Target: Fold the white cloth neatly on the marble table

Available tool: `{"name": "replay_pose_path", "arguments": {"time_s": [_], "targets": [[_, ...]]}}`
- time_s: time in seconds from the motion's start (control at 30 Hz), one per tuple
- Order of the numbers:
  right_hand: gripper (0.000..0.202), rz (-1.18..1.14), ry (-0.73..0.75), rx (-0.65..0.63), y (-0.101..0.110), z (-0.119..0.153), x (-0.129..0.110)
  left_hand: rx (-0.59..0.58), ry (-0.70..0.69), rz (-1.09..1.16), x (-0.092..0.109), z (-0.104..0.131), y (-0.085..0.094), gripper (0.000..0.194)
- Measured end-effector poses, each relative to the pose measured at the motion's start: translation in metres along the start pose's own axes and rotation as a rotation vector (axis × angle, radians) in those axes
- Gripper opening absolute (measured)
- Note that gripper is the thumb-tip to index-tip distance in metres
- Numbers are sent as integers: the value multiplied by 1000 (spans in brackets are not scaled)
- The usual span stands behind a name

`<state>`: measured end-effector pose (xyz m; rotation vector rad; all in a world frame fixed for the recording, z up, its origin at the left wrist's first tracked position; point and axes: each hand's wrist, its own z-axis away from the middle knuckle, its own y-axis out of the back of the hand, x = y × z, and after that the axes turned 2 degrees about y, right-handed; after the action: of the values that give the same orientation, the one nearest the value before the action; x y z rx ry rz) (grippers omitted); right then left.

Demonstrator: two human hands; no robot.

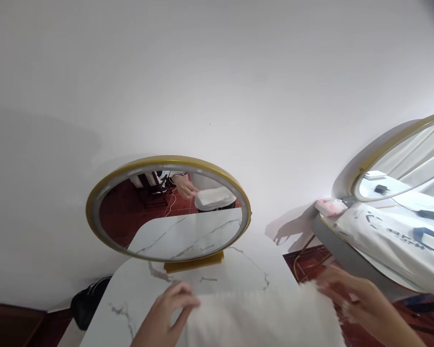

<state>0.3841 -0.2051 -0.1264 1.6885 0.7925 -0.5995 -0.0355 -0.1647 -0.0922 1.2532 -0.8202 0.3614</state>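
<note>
A thin white tissue-like sheet (264, 318) with a slightly ragged edge is stretched between my two hands above the marble-patterned white tabletop (119, 299). My left hand (169, 308) pinches its left upper corner between thumb and fingers. At the opposite corner my right hand (354, 299), smeared by motion, grips the sheet just past the table's right edge. Behind the sheet stands an oval mirror (169, 236) with a gold frame on a gold base. Part of a hand and the sheet show in its reflection. The sheet's lower part runs out of view.
On the right is a second table with another gold-framed mirror (415, 149), a pink-and-white tissue pack (331, 206), a printed white cloth (386, 231) and a dark object (432, 215) on a cable. A black bag (88, 303) lies left of my table. A white wall stands behind.
</note>
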Motion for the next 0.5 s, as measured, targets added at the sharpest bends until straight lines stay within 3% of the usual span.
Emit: {"name": "replay_pose_path", "arguments": {"time_s": [0.03, 0.07, 0.13, 0.17, 0.23, 0.33, 0.4, 0.5], "targets": [[27, 5, -7, -57, -8, -21, 18, 72, 27, -75, 3, -19, -17, 33], [29, 33, -27, -32, -21, -38, 37, 155, 56, -149, 1, -37, -38, 36], [31, 125, -40, 117, -59, -54, 73, 304, 105, -265, -19, -62, -90, 42], [32, 183, 6, 199, -82, -53, 89, 324, 117, -291, -35, -70, -119, 44], [35, 256, 131, 265, -132, -36, 117, 244, 134, -311, -70, -77, -178, 50], [43, 315, 254, 209, -199, -3, 147, 195, 137, -281, -110, -84, -249, 57], [52, 395, 276, 118, -231, 7, 161, 292, 112, -266, -123, -95, -277, 63], [57, 526, 184, 102, -258, -4, 175, 546, 61, -387, -129, -120, -296, 70]]}}
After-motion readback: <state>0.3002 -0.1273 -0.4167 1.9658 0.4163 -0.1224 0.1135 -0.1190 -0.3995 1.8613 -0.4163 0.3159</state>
